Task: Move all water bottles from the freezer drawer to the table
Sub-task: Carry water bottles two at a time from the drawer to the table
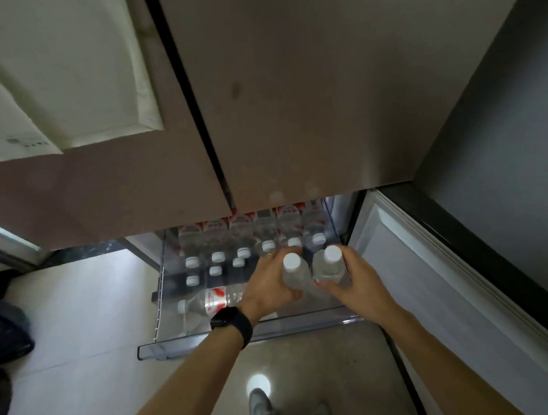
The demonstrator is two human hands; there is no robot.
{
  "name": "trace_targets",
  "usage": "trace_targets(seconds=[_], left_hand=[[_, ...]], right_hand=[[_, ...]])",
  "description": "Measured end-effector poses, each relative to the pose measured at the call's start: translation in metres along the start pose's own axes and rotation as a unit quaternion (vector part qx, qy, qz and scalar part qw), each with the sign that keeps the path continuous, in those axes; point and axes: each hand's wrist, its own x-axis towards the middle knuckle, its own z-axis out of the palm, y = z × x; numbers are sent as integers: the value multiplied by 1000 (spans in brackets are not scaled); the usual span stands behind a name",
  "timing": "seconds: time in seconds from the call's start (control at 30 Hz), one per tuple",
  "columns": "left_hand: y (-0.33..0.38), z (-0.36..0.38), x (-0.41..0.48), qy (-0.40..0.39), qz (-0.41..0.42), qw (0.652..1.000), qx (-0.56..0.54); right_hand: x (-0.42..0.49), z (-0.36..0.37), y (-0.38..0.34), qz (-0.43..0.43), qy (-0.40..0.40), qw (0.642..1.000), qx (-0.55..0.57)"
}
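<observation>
My left hand (266, 285) curls round the left bottle (292, 272), my right hand (355, 282) round the right bottle (328, 268), both upright at the drawer's (178, 348) near right. Far rows (236, 239) stand; 1 lying bottle (214, 300) sits near left. I judge them heavy, stiff and perhaps frost-slick: grip mid-body, not the cap.

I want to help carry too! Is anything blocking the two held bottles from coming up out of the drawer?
Nothing visible does. The left hand grips the left bottle, the right hand the right bottle, both in front of the fridge door's lower edge, open space above. The table isn't in view.
</observation>
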Motion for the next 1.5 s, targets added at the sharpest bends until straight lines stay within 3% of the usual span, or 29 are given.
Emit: trace_targets(seconds=[0.17,0.47,0.63,0.73,0.87,0.97,1.07,1.27,1.5], left_hand=[[-5,14,-2,-33,-63,996,-55],[-17,21,6,-17,-73,997,-24],[-25,22,11,3,-80,996,-30],[-24,22,4,35,-79,995,-44],[-20,-5,-37,135,-88,981,-103],[-17,-42,-85,211,-74,967,-120],[-22,-77,-147,280,-75,950,-116],[-53,-136,-317,394,-144,905,-73],[-92,-141,-607,511,-263,818,-31]], right_hand=[[29,9,18,-2,-68,995,-71],[33,25,36,-34,-30,995,-87],[33,29,43,-13,-11,999,-29],[30,29,43,0,3,1000,-11],[11,23,22,-2,45,998,46],[-11,22,-15,-35,76,992,90],[-35,35,-67,-95,58,988,107],[-110,122,-177,-220,-86,967,101],[-279,289,-262,-328,-253,908,63]])
